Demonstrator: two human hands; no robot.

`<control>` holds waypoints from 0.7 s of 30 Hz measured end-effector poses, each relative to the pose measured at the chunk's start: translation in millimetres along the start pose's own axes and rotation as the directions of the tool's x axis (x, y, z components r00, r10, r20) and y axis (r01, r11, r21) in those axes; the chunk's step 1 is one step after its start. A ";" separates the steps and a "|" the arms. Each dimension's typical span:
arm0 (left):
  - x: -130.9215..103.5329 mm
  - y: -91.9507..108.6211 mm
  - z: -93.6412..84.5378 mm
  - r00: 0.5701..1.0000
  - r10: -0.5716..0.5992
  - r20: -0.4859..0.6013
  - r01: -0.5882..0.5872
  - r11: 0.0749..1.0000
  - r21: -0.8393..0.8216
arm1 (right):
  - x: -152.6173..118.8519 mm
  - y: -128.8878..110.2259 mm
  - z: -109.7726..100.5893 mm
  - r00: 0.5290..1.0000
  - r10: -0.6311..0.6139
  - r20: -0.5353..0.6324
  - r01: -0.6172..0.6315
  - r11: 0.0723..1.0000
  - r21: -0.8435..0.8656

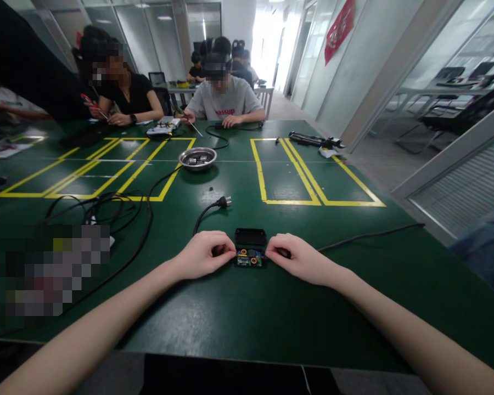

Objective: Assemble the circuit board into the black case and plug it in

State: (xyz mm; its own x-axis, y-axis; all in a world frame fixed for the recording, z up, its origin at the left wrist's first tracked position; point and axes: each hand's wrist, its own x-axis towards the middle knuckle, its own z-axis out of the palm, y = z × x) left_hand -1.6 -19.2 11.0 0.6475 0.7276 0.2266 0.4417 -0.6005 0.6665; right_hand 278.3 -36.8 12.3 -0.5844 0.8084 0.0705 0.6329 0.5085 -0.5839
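Observation:
An opened black power adapter (250, 237) lies on the green table in front of me, its empty casing half behind the half with the circuit board (249, 259). Copper coils and thin coloured wires show on the board. My left hand (206, 253) is closed in a pinch at the adapter's left end, where a black cord with a plug (224, 202) passes behind the hand. At the opposite end my right hand (298, 257) pinches likewise, with another black cord (370, 236) running out to the right. The fingertips cover the cord ends, so the exact grip is partly hidden.
A metal bowl (197, 158) holding small metal parts stands beyond the plug. Tangled black cables (102, 206) lie at left beside a blurred-out patch. A black folded tripod-like item (313, 139) rests far right. Two people sit across the table (214, 329), holding tools.

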 end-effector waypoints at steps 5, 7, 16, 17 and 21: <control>3.0 -0.4 -1.6 1.000 0.005 0.017 -0.005 1.000 0.016 | 2.4 -1.3 2.1 0.998 -0.039 -0.051 0.032 0.992 -0.124; 4.1 -0.9 -2.7 0.999 0.020 0.035 -0.020 1.000 -0.002 | 3.9 -2.1 5.6 0.996 -0.047 -0.071 0.037 0.989 -0.141; 2.9 -3.0 -1.6 1.000 0.016 0.001 -0.016 1.000 0.011 | 10.4 -5.2 12.9 0.992 0.040 -0.123 -0.062 0.981 -0.182; 2.4 -3.6 -1.3 1.000 0.021 -0.003 -0.021 1.000 0.020 | 10.8 -5.6 12.7 0.991 0.051 -0.122 -0.074 0.980 -0.186; 1.1 -6.0 -0.2 0.998 0.060 0.013 -0.060 0.997 0.050 | 12.4 -7.1 12.8 0.990 0.087 -0.108 -0.106 0.979 -0.175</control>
State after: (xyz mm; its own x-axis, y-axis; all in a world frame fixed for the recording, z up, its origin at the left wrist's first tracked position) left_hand -3.7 -14.8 7.4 0.6804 0.6863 0.2569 0.4323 -0.6590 0.6155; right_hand 260.1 -34.2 6.9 -0.4685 0.8771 0.1062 0.7703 0.4643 -0.4371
